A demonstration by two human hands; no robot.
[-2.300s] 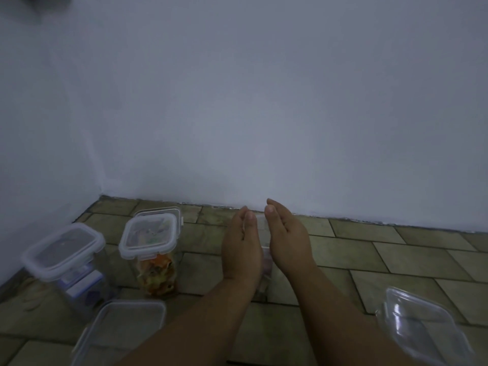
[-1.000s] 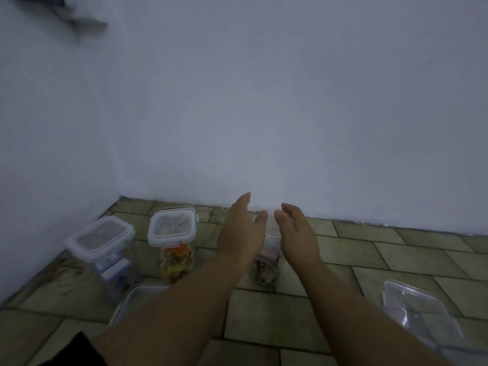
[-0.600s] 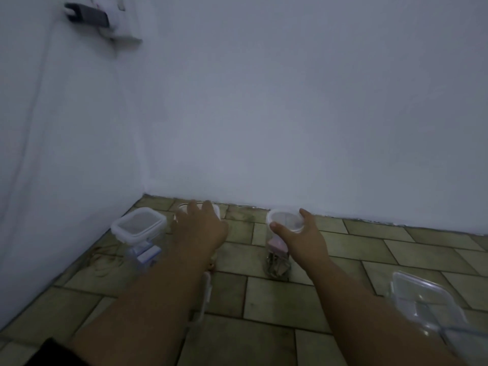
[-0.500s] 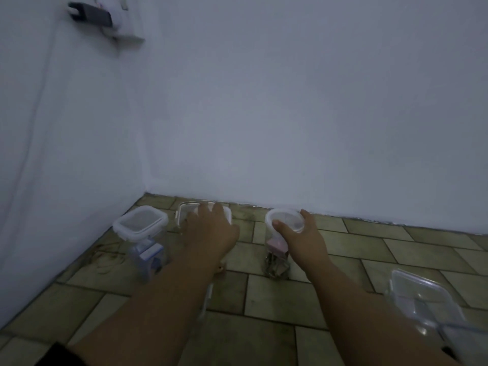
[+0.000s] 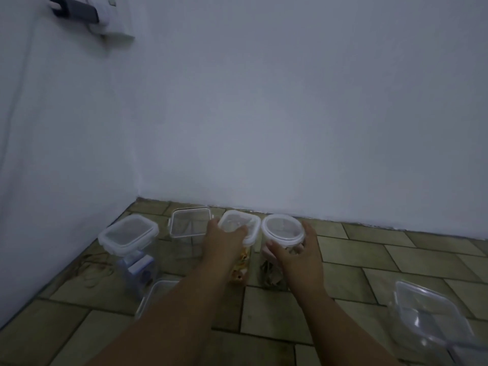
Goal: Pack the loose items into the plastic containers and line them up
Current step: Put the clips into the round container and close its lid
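On the tiled floor near the wall stand several clear plastic containers. My left hand (image 5: pixel 223 240) grips a square lidded container (image 5: pixel 241 225) holding orange and yellow items. Right beside it, my right hand (image 5: pixel 295 253) grips a round lidded container (image 5: pixel 282 228) with pinkish and brown items inside. The two containers stand side by side, almost touching. To the left stands an open container without a lid (image 5: pixel 190 225). Further left is a lidded square container (image 5: pixel 129 233) with blue and white things in it.
A flat clear lid or tray (image 5: pixel 155 294) lies under my left forearm. A clear open container (image 5: pixel 433 318) sits at the lower right. A tangle of rubber bands (image 5: pixel 92 270) lies by the left wall. A wall socket with a plug (image 5: pixel 87 14) is at the top left.
My left hand took hold of the square container with orange items and brought it right, next to the round one held by my right hand. The open container behind became visible.
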